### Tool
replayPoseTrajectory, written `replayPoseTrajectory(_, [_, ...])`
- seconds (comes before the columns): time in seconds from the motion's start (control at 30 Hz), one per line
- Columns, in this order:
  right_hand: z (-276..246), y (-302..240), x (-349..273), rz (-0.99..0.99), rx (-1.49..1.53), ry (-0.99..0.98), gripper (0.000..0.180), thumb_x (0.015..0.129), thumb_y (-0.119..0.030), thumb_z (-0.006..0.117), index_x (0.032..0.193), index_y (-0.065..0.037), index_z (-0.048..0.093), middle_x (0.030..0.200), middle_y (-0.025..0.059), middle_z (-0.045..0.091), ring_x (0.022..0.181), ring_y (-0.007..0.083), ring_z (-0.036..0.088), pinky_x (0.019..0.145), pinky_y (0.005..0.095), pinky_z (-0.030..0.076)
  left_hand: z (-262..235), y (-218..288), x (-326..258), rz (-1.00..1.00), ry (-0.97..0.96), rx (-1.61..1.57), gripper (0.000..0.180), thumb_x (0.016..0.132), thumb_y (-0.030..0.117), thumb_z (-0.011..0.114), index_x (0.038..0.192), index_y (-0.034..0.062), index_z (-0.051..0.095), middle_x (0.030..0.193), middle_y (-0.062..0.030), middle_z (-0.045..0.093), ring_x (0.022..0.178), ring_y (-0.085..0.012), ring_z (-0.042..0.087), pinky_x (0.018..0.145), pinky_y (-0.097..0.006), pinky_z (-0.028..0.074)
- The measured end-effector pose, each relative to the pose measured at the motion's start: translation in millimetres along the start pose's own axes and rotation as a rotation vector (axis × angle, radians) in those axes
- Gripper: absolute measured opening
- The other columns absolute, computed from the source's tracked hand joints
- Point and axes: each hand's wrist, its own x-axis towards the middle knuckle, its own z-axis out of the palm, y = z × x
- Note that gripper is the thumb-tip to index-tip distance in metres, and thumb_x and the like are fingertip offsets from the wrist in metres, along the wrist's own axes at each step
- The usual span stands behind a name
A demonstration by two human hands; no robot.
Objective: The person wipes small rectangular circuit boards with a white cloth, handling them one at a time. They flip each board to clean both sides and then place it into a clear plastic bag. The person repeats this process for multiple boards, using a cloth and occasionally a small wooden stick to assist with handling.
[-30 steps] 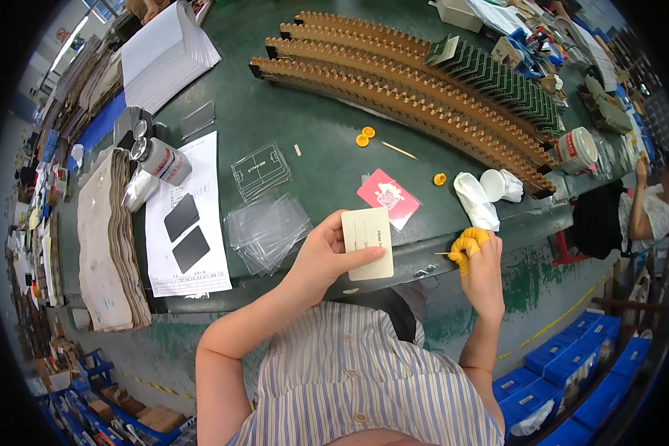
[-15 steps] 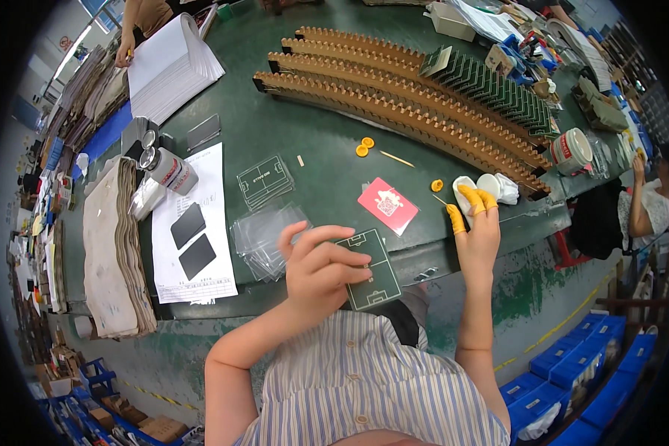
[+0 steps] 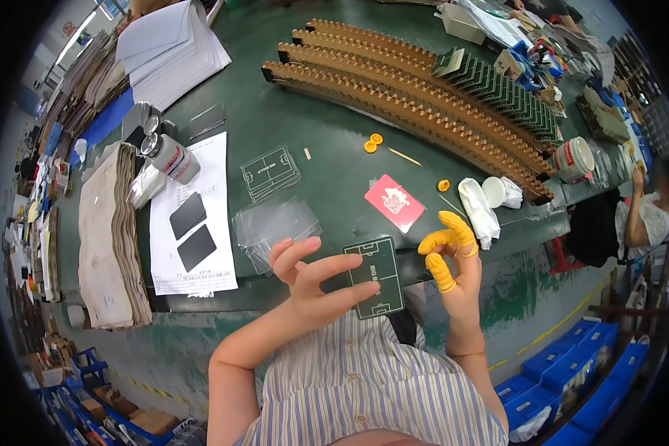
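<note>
My left hand (image 3: 311, 286) grips a dark green rectangular card (image 3: 383, 293) printed with white pitch lines, above the table's front edge. Yellow rubber finger cots cover several fingertips of my right hand (image 3: 457, 271). Its fingers are bent and apart with nothing visible between them, to the right of the card. Just beyond it lie a folded white cloth (image 3: 480, 212), a thin wooden pick and a loose yellow finger cot (image 3: 444, 185). A red card with a white print (image 3: 395, 203) rests behind the green card. Clear plastic sheets (image 3: 275, 227) lie beyond my left hand.
Long slotted wooden racks (image 3: 394, 104) span the far right of the green table, one holding several green cards (image 3: 505, 93). A white tub (image 3: 573, 157) stands beside them. On the left are a solvent bottle (image 3: 172, 160), a paper with two dark cards (image 3: 188, 215) and a stained paper stack (image 3: 104, 245).
My right hand has drawn back from the white cloth toward me and nearer the green card. The green card has shifted slightly toward me, still in my left hand.
</note>
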Motion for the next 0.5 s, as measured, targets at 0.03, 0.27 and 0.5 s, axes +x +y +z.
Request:
replayPoseTrajectory(0.03, [3, -2, 2, -0.011, 0.011, -0.004, 0.050, 0.082, -0.008, 0.064, 0.127, -0.003, 0.044, 0.083, 0.0026, 0.061, 0.069, 0.0073, 0.048, 0.062, 0.0216, 0.038, -1, 0, -1, 0.001, 0.002, -0.001, 0.013, 0.057, 0.032, 0.077, 0.063, 0.0352, 0.066, 0.109, 0.0036, 0.053, 0.115, -0.0287, 0.030, 0.091, -0.048, 0.021])
replayPoseTrajectory(0.27, [29, -11, 0, 0.115, 0.149, -0.225, 0.068, 0.076, -0.010, 0.072, 0.134, -0.004, 0.035, 0.081, 0.0012, 0.056, 0.068, 0.0084, 0.047, 0.063, 0.0226, 0.039, -3, -2, -7, 0.037, -0.052, 0.027, 0.019, 0.056, 0.033, 0.078, 0.070, 0.0362, 0.066, 0.108, 0.0045, 0.051, 0.114, -0.0279, 0.029, 0.086, -0.045, 0.024])
replayPoseTrajectory(0.5, [37, -3, 1, 0.171, 0.262, -0.133, 0.076, 0.076, -0.001, 0.069, 0.138, -0.007, 0.027, 0.082, -0.0008, 0.053, 0.068, 0.0059, 0.043, 0.067, 0.0204, 0.038, 13, 4, -20, -0.425, -0.074, -0.395, 0.041, 0.075, 0.003, 0.060, 0.115, 0.0066, 0.052, 0.117, -0.0134, 0.049, 0.106, -0.0272, 0.051, 0.089, -0.037, 0.043])
